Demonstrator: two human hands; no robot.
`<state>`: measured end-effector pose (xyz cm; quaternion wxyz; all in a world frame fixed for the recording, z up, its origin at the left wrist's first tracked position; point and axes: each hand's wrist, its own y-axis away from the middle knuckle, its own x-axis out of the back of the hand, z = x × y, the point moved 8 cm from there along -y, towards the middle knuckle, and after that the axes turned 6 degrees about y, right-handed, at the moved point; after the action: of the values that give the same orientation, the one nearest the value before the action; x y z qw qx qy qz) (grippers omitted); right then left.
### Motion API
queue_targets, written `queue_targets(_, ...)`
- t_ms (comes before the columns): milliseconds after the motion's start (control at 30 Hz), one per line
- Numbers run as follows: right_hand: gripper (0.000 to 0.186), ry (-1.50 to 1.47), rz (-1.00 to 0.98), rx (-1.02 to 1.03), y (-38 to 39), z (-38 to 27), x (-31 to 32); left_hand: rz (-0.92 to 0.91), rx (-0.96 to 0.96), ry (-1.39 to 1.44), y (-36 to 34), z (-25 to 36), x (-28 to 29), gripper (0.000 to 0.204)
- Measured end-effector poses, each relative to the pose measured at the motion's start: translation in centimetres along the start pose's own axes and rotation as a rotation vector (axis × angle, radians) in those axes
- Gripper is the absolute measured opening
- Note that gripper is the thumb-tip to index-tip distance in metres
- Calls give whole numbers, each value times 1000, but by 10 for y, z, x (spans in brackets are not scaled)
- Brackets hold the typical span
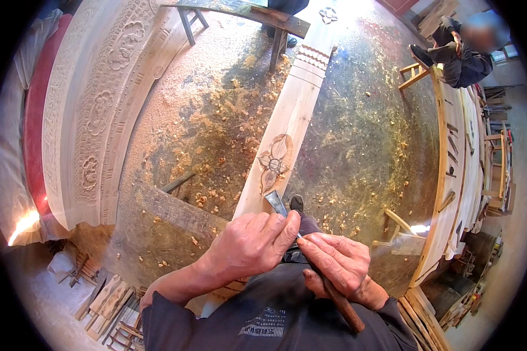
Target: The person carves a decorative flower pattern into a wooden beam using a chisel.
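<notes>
Both of my hands are on a chisel with a broad metal blade (276, 203) and a brown wooden handle (346, 310). My left hand (249, 241) is closed round the metal just behind the blade. My right hand (342, 260) wraps the upper handle, whose butt end sticks out toward my body. The blade lies over a long pale wooden beam (295, 108); whether it touches the wood I cannot tell. A flower pattern (274, 165) with a round centre and petals is marked and partly carved on the beam, just beyond the blade tip.
Large carved panels (99, 111) stand along the left. A wooden trestle (278, 29) supports the beam's far part. Shavings (216, 137) litter the floor. On the right, several tools lie on a long wooden bench (442, 193), and another person (465, 55) sits at its far end.
</notes>
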<state>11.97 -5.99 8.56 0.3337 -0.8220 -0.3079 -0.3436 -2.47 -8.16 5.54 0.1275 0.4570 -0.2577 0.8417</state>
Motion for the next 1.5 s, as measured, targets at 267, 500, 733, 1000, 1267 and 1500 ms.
queue_targets(267, 35, -16, 5, -10, 0, 1, 2, -5, -10, -11, 0, 1, 0, 44)
queue_targets(500, 35, 8, 32, 13, 3, 2, -2, -8, -8, -10, -1, 1, 0, 44)
queue_targets(733, 38, 32, 63, 23, 6, 0, -8, -12, 78, 71, -1, -2, 0, 46)
queue_targets(1000, 34, 67, 107, 39, 9, 1, -14, 1, 81, 42, -3, -2, 0, 46)
queue_targets(1267, 34, -80, 183, -32, 29, 17, -23, -45, 66, -30, -3, 2, -1, 55)
queue_targets(1500, 34, -56, 196, -73, 29, 19, -10, -26, -3, 19, -2, 3, 0, 58)
